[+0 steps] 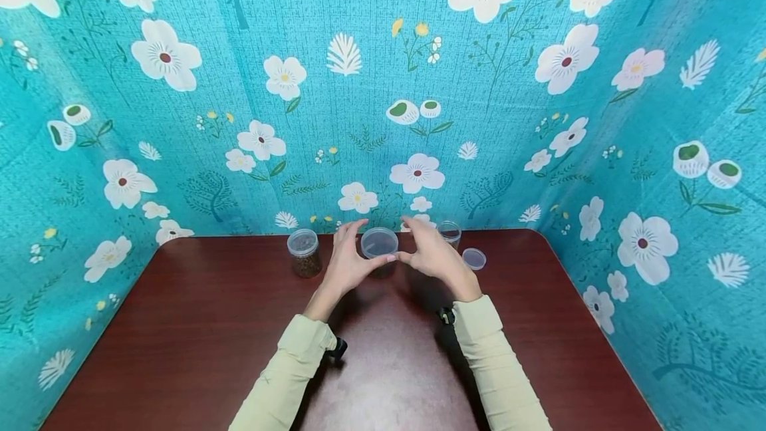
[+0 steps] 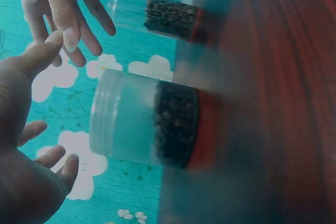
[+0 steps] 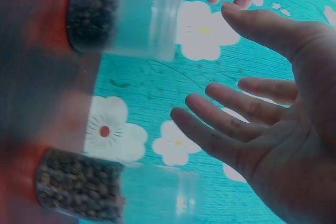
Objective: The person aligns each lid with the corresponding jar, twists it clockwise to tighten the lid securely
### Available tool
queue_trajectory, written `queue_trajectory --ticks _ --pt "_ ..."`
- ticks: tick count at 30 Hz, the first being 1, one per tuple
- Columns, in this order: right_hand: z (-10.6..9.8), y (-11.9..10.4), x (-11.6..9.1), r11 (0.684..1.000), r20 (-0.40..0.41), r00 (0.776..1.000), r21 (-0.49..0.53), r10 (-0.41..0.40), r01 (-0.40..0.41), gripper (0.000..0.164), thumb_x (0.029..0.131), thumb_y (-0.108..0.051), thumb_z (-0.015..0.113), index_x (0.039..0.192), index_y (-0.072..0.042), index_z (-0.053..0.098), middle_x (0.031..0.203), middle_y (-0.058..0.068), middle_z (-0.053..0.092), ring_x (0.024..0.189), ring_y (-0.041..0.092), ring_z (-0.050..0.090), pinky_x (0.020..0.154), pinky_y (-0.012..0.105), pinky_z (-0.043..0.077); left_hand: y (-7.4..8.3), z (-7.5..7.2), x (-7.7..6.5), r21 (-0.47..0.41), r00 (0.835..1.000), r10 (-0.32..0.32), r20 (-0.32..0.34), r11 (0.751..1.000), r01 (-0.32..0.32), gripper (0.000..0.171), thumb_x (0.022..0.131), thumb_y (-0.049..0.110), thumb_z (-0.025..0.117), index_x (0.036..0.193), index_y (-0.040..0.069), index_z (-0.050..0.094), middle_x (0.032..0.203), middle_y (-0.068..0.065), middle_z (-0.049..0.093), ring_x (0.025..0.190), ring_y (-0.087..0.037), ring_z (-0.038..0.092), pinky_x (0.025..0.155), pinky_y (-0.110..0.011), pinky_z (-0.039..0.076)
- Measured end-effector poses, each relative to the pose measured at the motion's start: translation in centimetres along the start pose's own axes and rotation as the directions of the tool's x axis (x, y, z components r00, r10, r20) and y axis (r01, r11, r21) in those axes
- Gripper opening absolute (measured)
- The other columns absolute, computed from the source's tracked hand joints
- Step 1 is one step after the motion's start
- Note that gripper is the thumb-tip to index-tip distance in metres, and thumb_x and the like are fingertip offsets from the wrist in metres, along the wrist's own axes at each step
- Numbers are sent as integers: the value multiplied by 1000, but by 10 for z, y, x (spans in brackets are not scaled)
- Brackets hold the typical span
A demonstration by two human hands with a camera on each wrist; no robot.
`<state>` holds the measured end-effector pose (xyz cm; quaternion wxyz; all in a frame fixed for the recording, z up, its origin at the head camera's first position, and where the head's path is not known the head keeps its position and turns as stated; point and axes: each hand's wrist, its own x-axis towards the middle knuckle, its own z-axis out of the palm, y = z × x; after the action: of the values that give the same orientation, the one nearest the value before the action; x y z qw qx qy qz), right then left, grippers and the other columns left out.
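Both hands hover over a wide clear jar in the middle, thumb tips meeting in front of its round top in the head view. The left hand has its fingers spread at the jar's left, and the right hand mirrors it at the right. Dark grains fill the lower part of this jar. Both wrist views show a gap between the palms and its ridged upper end. Right of it stands a narrower jar with brown grains, partly behind the right hand in the head view.
A lidded jar of brown grains stands on the left. A flat translucent lid lies at the right on the dark red table. Blue flowered cloth rises directly behind the table's back edge.
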<state>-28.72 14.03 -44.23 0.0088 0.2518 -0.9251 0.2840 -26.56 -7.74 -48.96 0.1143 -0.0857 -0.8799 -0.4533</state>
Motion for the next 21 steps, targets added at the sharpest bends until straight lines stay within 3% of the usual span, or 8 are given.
queue_trajectory --ticks 9,13,18,21 --pt "-25 -4 -13 1000 -51 999 -16 -13 12 76 93 -27 82 155 -1 47 147 21 61 128 38 65 105 56 55 17 -1 8 -39 995 97 24 995 -96 88 80 44 92 153 15 51 147 -13 54 131 -38 59 106 -57 53" --pt "-35 0 -19 1000 -78 997 -29 -9 7 71 92 -28 82 151 -1 53 147 20 62 125 38 66 105 56 55 24 2 13 -76 992 125 31 990 -122 87 80 42 92 152 13 52 143 -12 58 131 -34 61 106 -57 54" --pt "-44 9 -27 999 -103 994 -29 35 -38 69 93 -31 82 149 -2 55 145 19 62 117 37 68 99 55 57 32 9 16 -49 989 126 83 991 -122 92 80 51 90 155 18 48 150 -10 57 139 -31 56 111 -58 50" --pt "-50 15 -32 998 -114 992 -19 54 -57 68 94 -32 81 149 -4 55 145 19 63 121 38 68 100 56 57 37 15 18 -47 986 126 105 991 -122 94 80 53 89 156 18 47 152 -10 56 140 -30 55 113 -58 49"
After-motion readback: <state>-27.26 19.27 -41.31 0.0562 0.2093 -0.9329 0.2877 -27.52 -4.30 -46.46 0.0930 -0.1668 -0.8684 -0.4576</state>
